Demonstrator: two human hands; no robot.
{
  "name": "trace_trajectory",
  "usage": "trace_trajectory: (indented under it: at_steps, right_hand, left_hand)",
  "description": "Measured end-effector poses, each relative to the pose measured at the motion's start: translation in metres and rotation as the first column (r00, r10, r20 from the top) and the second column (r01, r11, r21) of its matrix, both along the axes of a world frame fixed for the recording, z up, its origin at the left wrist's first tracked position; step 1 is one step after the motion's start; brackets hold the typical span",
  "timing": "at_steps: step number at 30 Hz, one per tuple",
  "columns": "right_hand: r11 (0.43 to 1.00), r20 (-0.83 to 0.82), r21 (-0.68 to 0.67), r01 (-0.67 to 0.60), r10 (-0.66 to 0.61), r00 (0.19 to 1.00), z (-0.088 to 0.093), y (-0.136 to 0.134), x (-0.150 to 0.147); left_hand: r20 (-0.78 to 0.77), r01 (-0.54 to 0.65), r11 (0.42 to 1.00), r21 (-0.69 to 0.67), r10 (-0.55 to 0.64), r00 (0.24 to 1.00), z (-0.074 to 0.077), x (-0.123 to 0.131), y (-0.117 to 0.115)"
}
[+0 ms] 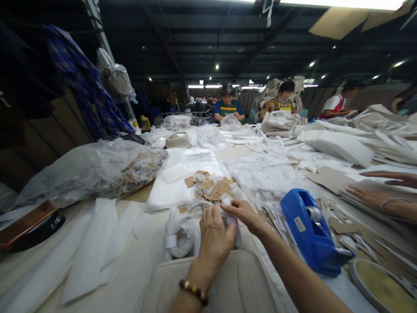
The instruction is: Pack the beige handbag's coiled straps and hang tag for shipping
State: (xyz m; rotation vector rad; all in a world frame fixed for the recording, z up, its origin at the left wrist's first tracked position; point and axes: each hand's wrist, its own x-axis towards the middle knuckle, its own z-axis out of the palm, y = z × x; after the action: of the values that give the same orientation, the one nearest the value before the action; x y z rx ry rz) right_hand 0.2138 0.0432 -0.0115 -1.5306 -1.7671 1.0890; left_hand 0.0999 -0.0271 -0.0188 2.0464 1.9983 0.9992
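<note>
A beige padded bag (176,282) lies in front of me at the bottom of the head view. Above its upper edge is a loop in white wrapping (184,239), left of my hands. My left hand (215,232), with a beaded bracelet at the wrist, is closed with bent fingers around white wrapping at the bag's top. My right hand (243,213) reaches in from the right, its fingertips closed on a small white piece (226,200) of that wrapping. The hands partly hide what they grip. Just beyond them lies a pile of brown cardboard tags (211,187) with strings.
A blue tape dispenser (306,234) and a round tape roll (384,287) are at right. Another person's hands (381,195) work at the right edge. A plastic bag of tags (97,169) and white foam strips (94,243) lie left. Other people sit across the table.
</note>
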Motion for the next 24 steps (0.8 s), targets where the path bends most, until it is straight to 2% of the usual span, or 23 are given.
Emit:
trace_trajectory:
  at_steps: [3,8,18,24]
  right_hand:
    - [0.998,-0.060,-0.035,-0.056,0.053,0.997,0.005,0.010,-0.005]
    - [1.000,-0.025,-0.001,-0.016,0.016,1.000,0.002,0.026,-0.009]
    - [0.997,0.047,0.081,0.005,-0.009,0.999,-0.015,0.029,-0.013]
    - [0.997,-0.011,0.062,0.046,-0.045,0.999,-0.032,0.041,-0.017]
  left_hand:
    - [-0.003,-0.085,0.983,-0.161,0.085,0.996,-0.003,0.026,0.013]
    - [-0.032,-0.229,0.953,-0.198,0.227,0.973,-0.005,0.035,0.019]
    - [-0.182,-0.248,0.960,-0.133,0.222,0.958,-0.014,0.048,0.025]
    - [-0.204,-0.237,0.965,-0.116,0.210,0.956,-0.020,0.049,0.024]
